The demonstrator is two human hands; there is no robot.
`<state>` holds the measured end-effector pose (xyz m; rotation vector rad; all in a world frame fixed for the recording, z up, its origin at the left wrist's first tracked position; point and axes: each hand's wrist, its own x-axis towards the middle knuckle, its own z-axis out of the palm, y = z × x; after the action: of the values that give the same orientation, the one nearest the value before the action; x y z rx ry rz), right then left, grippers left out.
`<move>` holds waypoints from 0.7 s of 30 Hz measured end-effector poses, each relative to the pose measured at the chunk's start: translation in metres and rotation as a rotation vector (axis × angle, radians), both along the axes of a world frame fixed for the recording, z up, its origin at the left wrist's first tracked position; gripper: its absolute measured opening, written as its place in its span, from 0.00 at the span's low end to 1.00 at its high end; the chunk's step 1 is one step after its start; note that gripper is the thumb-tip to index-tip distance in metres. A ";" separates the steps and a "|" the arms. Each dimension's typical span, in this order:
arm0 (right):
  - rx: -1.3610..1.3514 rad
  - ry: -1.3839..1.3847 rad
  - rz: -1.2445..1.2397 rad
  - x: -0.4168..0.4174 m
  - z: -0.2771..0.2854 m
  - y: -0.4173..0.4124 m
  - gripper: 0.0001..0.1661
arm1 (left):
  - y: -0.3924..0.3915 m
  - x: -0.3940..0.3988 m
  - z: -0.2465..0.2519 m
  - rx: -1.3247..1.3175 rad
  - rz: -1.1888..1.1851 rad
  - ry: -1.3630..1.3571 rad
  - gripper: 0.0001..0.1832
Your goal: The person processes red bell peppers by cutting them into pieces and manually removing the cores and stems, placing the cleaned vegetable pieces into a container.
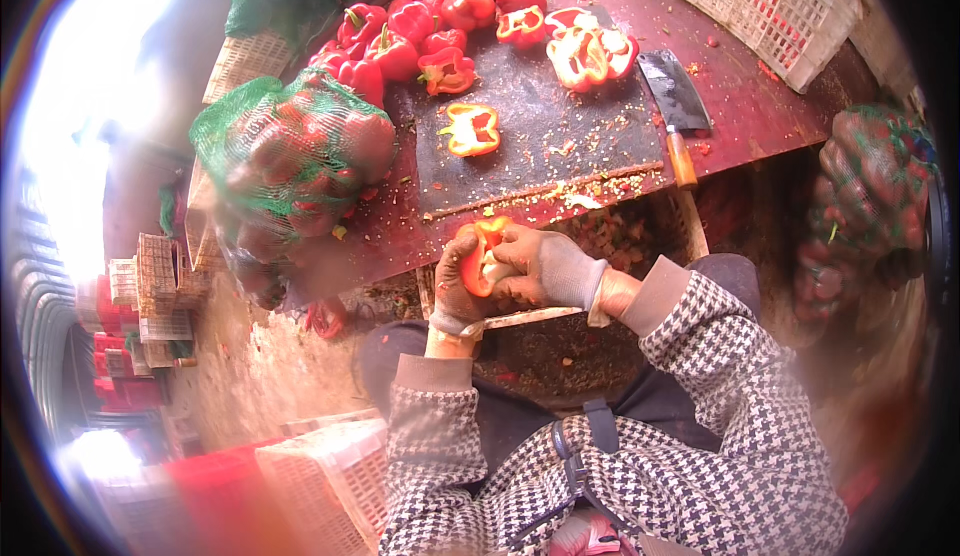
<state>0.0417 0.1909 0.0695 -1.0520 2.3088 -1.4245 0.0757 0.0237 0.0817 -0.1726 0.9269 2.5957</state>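
My left hand, in a soiled work glove, grips a cut red bell pepper half by its outer side, over a crate below the table's near edge. The gloved fingers of my right hand press at the pepper's open inside, so its core is partly hidden. Another pepper half lies cut side up on the dark cutting board, which is strewn with seeds. More cut halves sit at the board's far side, beside whole red peppers. A cleaver with a wooden handle rests right of the board.
Green net sacks of peppers stand at the left and right. A white plastic crate is on the table's far right. Below the table edge is a crate with scraps. Another crate stands lower left.
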 end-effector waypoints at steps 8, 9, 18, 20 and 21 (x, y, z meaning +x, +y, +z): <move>0.058 0.101 -0.582 0.002 0.012 -0.002 0.23 | 0.001 -0.003 -0.012 -0.079 0.378 -0.024 0.28; 0.112 0.149 -0.581 -0.004 0.015 0.008 0.23 | 0.001 0.000 -0.008 -0.092 0.412 -0.004 0.28; -0.179 -0.264 -0.157 0.001 0.015 0.015 0.24 | 0.008 0.008 -0.010 -0.205 0.266 0.046 0.28; -0.249 -0.692 -0.031 0.005 0.012 0.007 0.22 | 0.014 0.013 -0.014 -0.253 0.221 0.057 0.30; -0.261 -0.830 0.014 0.006 0.017 0.006 0.20 | 0.019 0.014 -0.014 -0.314 0.253 0.091 0.31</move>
<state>0.0476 0.1970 0.0860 -0.3833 1.5429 -1.7473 0.0901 0.0430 0.0673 -0.2722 1.4286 2.6843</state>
